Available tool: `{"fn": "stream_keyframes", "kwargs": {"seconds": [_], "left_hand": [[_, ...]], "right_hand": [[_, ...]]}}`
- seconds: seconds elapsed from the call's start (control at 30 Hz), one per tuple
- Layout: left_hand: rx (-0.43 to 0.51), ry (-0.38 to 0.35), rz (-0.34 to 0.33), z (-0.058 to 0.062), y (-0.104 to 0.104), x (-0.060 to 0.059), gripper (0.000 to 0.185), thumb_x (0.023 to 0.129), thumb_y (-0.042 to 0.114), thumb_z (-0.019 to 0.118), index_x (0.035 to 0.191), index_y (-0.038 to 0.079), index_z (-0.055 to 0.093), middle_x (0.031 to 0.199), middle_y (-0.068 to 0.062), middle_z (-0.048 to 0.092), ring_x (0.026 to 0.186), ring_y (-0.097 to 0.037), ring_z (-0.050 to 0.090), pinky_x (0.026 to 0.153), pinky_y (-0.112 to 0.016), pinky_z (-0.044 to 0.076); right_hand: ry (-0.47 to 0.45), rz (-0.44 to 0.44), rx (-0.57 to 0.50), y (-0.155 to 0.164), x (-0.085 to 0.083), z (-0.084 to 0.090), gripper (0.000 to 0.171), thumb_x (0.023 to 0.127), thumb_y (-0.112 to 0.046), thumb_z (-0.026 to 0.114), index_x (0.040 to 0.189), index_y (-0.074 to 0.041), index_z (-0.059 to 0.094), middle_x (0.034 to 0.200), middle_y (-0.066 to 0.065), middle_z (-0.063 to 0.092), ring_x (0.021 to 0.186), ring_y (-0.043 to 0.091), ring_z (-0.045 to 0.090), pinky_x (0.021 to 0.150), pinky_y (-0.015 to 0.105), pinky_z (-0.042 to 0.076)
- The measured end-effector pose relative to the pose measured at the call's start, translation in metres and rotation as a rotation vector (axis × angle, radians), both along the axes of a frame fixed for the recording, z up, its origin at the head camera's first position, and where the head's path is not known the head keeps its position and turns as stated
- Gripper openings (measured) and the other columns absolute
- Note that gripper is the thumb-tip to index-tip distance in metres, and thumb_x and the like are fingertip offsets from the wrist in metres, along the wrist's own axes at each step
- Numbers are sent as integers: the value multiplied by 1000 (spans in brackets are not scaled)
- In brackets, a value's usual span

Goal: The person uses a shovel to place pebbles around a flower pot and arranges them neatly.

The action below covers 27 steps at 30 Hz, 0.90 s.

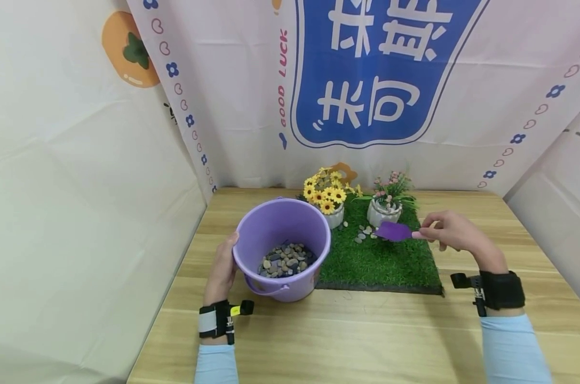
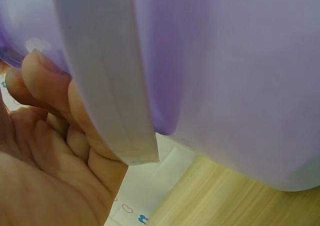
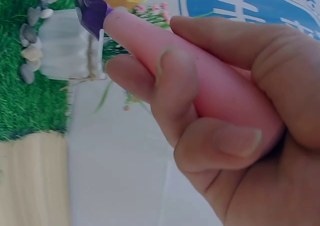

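Note:
A purple bucket [image 1: 251,224] with pebbles [image 1: 285,260] in its bottom leans towards the head camera. At its left side, my left hand [image 1: 221,268] grips the rim. The left wrist view shows the fingers [image 2: 47,80] curled by the bucket wall [image 2: 240,85], with part of the bucket's edge in front of them. My right hand [image 1: 455,233] holds a small shovel by its pink handle [image 3: 220,80]. The shovel's purple blade [image 1: 394,231] is over the green turf mat [image 1: 381,264], close to a few loose pebbles [image 1: 362,235].
Two white pots stand at the mat's back edge: one with yellow flowers [image 1: 325,193], the other [image 1: 383,212] with pink flowers. The wooden table [image 1: 347,330] ends at a printed cloth backdrop [image 1: 251,106]; a white side wall [image 1: 78,224] rises on the left.

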State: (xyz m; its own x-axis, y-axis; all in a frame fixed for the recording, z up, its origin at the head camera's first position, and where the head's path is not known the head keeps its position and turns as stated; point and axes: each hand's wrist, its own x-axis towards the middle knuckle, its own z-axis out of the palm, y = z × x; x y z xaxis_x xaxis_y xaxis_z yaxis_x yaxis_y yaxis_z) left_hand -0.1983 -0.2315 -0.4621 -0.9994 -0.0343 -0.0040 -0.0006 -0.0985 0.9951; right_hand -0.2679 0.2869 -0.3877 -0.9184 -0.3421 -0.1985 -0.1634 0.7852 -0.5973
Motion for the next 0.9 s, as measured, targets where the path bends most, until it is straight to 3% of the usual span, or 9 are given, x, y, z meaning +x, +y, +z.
{"fn": "stream_keyframes", "kwargs": {"seconds": [0.23,0.5,0.63,0.8,0.9], "left_hand": [[-12,16,2,-2,-2,-1,53,96,47,39,130,8,52,117,-30,54,91,-36,59,69,-35,51],[18,12,24,-4,-1,-1,51,93,50,43,126,14,57,118,-23,57,102,-45,54,74,-42,50],[22,30,6,-4,0,-3,53,93,50,42,126,11,56,118,-24,56,103,-43,54,77,-42,49],[-11,33,-8,-4,-2,-3,55,95,49,39,127,6,54,114,-30,54,90,-37,57,68,-33,49],[-9,25,-9,-5,-2,-3,53,97,45,37,128,5,53,115,-32,54,89,-37,58,67,-33,50]], "right_hand": [[65,33,14,-3,10,15,26,91,-32,58,104,-9,62,72,2,65,51,19,56,41,30,38],[126,58,6,-11,19,37,26,91,-38,56,102,-15,62,74,1,64,52,17,55,43,28,39],[231,75,-8,-18,25,51,24,91,-36,57,99,-15,65,73,0,62,52,15,54,46,28,39],[364,53,-12,-32,31,65,17,88,-38,60,92,-23,67,64,-2,58,53,14,53,48,28,40],[425,93,-23,-40,32,73,13,87,-37,62,89,-25,67,61,-5,55,52,12,53,49,27,41]]}}
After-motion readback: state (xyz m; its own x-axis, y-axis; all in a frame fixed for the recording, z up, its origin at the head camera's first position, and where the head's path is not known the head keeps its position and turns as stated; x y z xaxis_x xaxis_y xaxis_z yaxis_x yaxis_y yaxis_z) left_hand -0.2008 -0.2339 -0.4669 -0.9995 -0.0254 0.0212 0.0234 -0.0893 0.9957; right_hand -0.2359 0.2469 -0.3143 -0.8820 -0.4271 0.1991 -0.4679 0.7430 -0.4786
